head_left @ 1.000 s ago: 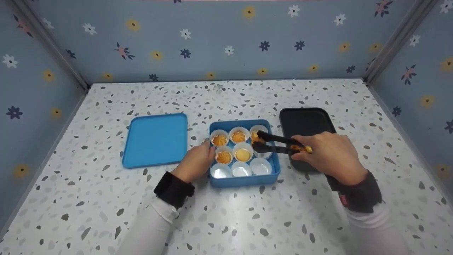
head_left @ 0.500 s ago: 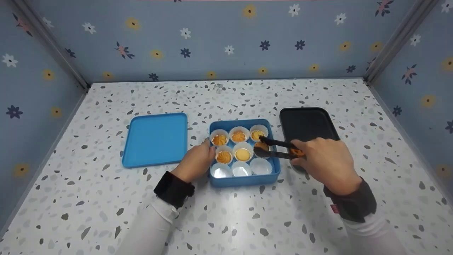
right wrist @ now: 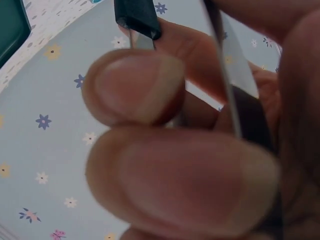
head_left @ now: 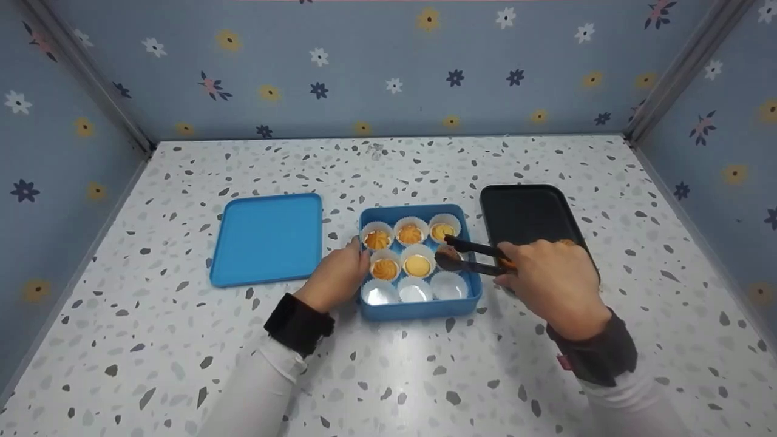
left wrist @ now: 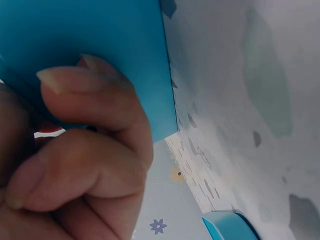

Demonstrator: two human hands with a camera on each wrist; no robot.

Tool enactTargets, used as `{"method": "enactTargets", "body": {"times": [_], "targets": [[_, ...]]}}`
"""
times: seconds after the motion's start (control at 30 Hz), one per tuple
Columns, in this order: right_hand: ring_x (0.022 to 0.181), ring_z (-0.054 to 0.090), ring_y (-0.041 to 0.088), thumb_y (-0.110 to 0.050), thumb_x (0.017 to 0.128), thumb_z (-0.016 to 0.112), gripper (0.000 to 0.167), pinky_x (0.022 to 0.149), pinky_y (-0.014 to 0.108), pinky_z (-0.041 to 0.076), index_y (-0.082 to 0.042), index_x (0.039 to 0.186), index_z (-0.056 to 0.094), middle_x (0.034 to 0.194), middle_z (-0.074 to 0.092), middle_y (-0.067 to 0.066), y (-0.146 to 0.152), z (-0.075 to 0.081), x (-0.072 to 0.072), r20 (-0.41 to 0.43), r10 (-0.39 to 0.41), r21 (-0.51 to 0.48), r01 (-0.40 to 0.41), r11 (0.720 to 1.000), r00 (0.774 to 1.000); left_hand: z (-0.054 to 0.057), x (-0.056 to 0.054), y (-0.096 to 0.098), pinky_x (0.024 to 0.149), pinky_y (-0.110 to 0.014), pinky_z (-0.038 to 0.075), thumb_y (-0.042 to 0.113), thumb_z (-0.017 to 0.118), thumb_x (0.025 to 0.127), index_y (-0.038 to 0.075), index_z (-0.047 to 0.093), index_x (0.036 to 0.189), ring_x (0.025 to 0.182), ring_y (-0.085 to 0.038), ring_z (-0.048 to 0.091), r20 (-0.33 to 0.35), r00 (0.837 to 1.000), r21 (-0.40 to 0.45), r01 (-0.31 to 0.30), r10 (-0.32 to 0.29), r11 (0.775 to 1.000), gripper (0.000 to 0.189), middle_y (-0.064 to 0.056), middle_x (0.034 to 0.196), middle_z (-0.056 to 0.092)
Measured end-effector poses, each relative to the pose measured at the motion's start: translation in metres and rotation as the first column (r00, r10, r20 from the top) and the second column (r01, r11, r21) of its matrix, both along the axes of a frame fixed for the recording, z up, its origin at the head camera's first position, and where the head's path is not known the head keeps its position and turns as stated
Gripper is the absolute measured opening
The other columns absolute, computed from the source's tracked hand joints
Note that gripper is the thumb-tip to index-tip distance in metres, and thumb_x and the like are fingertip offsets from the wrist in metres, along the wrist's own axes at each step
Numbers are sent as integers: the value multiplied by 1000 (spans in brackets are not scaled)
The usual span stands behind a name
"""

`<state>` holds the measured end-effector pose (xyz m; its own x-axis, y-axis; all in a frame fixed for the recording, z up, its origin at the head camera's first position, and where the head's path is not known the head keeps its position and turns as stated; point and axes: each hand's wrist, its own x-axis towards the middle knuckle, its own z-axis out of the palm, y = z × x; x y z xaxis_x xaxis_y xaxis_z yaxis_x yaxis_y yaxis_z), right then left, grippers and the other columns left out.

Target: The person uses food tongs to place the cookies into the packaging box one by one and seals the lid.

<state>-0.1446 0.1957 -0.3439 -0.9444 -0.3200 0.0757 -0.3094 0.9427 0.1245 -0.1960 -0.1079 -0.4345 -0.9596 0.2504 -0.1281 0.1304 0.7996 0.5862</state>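
My left hand [head_left: 335, 273] grips the left wall of a blue box [head_left: 419, 311]; its curled fingers [left wrist: 95, 95] lie against that wall in the left wrist view. Rows of white paper cups [head_left: 449, 286] fill the box. Piped cookies [head_left: 385, 268] sit in several cups, and a smooth yellow one [head_left: 417, 265] lies in the middle cup. With my right hand [head_left: 555, 285] I hold black tongs [head_left: 473, 246], their tips apart over the middle right cup. A brown cookie [head_left: 450, 250] shows between the tips, partly hidden. The front row holds bare cups.
Right of the box lies a black tray [head_left: 525, 209], partly covered by my right hand, with a bit of cookie [head_left: 567, 243] showing behind it. A flat blue square lid [head_left: 267, 240] lies to the left on the speckled table [head_left: 388, 376]. Flowered walls [head_left: 364, 60] stand behind and beside.
The tongs have moved forward-down from the back right cup to the middle right cup, bringing the brown cookie into it. My right hand has come slightly nearer; the left hand and box stay put.
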Motion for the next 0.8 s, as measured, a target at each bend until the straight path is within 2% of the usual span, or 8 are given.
{"method": "enactTargets", "body": {"times": [0.17,0.27,0.43,0.5,0.63,0.8], "targets": [[60,58,29,-38,78,84,47,48,43,46,-13,115,69,74,65,9,4,5,1,27,-18,-52,20,998,999,1,1,0,107,-48,40,26,35,108,-17,26,147,123,-43,53,15,1000,8,-8,8,1000,59,-35,141,44],[55,53,24,-41,81,82,56,41,38,41,-13,127,67,78,66,12,11,12,2,38,-24,-85,27,996,999,1,1,0,108,-48,39,26,35,108,-17,25,147,124,-43,52,16,1000,13,-6,6,1000,59,-35,141,44],[46,36,18,-50,84,75,62,36,32,29,-15,134,64,57,51,4,35,25,1,2,-43,-106,43,993,999,1,0,1,108,-48,40,26,35,108,-18,26,146,121,-42,55,11,1000,15,-3,3,1000,59,-35,140,46],[45,36,18,-53,85,73,64,36,32,28,-15,136,62,53,44,1,49,27,-2,7,-59,-115,59,992,998,1,-1,1,108,-49,40,26,35,108,-18,27,146,122,-43,54,8,1000,12,-1,1,1000,59,-36,139,46],[46,41,20,-56,86,71,68,38,33,31,-17,140,59,54,47,3,79,27,-11,80,-99,-131,109,985,992,1,0,1,108,-49,39,25,34,108,-19,27,146,126,-44,50,12,1000,11,0,0,1000,59,-36,140,45],[56,48,22,-57,84,72,72,41,34,34,-15,140,58,78,66,13,102,20,-25,208,-147,-114,173,978,967,0,0,0,109,-48,37,26,34,108,-17,25,147,127,-43,49,27,1000,16,-7,6,1000,59,-35,142,42]]}}
